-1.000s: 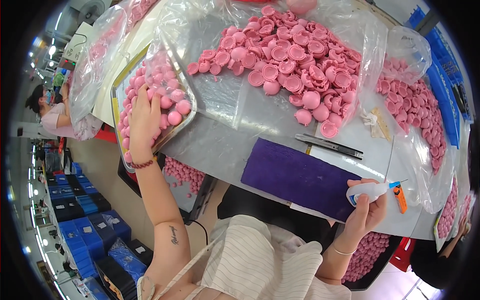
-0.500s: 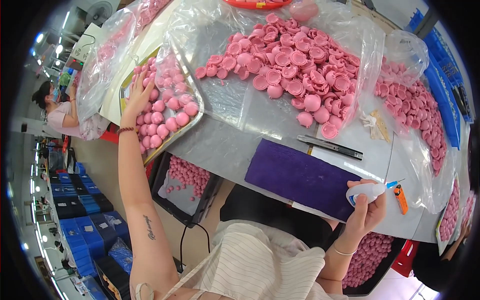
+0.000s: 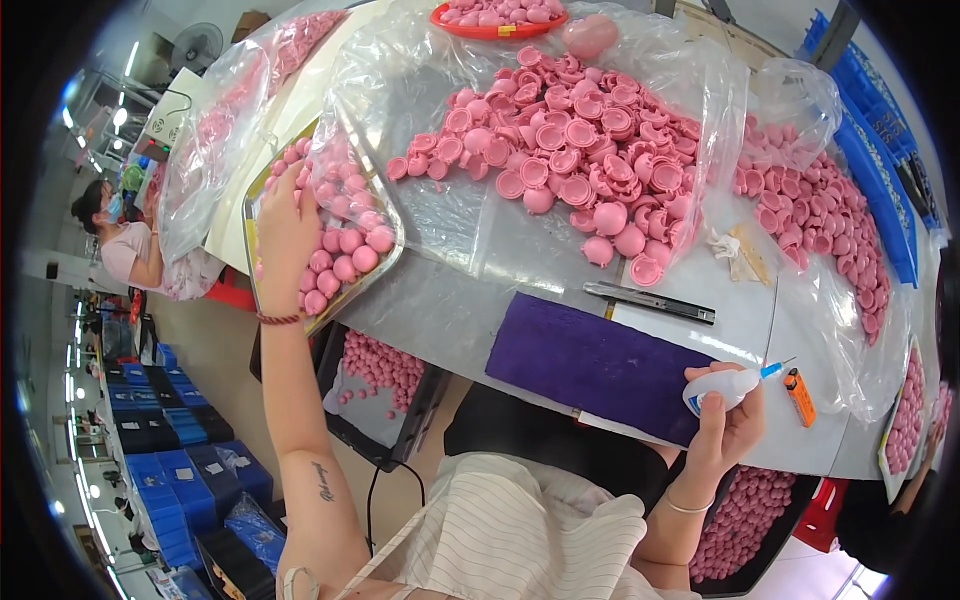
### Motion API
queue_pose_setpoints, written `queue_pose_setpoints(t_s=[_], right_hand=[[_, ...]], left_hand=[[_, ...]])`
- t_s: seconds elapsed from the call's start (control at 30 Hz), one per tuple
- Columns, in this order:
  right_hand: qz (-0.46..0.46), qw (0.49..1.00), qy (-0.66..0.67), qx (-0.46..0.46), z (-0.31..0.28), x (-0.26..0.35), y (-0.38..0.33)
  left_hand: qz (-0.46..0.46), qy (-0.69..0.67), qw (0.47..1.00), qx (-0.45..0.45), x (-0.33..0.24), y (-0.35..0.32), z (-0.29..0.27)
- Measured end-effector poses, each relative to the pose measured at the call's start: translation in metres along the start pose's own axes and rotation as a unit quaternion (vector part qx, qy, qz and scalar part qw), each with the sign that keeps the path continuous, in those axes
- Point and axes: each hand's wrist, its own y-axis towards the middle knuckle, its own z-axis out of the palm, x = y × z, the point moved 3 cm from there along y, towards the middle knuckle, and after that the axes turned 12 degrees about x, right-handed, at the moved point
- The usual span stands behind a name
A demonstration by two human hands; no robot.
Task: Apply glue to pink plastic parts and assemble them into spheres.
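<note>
Your left hand [image 3: 285, 215] lies spread, fingers apart, on the pink rubber caps [image 3: 345, 235] heaped in a metal tray [image 3: 390, 262] at the left of the frame — it rests on them, gripping none that can be seen. Your right hand [image 3: 728, 425], at the lower right, is clamped around a small white squeeze bottle [image 3: 722, 387] whose blue nozzle points right toward an orange lighter [image 3: 799, 383] lying just beside it on the bench [image 3: 450, 310]. A dark purple mat [image 3: 590, 365] stretches across the bench's near edge in the lower centre, touching your right hand's side of the work area. Above it lies a slim black-and-silver utility knife [image 3: 650, 302]. A large heap of pink caps [image 3: 580, 160] sits on clear plastic sheeting [image 3: 430, 90] in the upper centre — a further spread of them [image 3: 820, 215] runs down the right. An orange-red tray [image 3: 498, 25] of the same caps sits at the top edge. At the far left, another person [image 3: 125, 240] sits apart from your bench.
</note>
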Motion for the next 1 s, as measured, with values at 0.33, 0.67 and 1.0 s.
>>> queue_pose_setpoints(t_s=[0.33,0.67,1.0], right_hand=[[0.012,1.0,0.011,0.0,0.0,-0.001,0.0],[-0.022,0.999,0.018,0.042,-0.002,-0.002,0.0],[0.048,0.981,0.182,0.05,0.026,0.019,-0.014]], left_hand=[[0.189,0.119,0.971,-0.09,-0.072,0.026,0.029],[0.289,-0.313,0.899,0.099,-0.196,-0.087,0.001],[0.276,-0.589,0.714,0.259,-0.264,-0.128,0.057]])
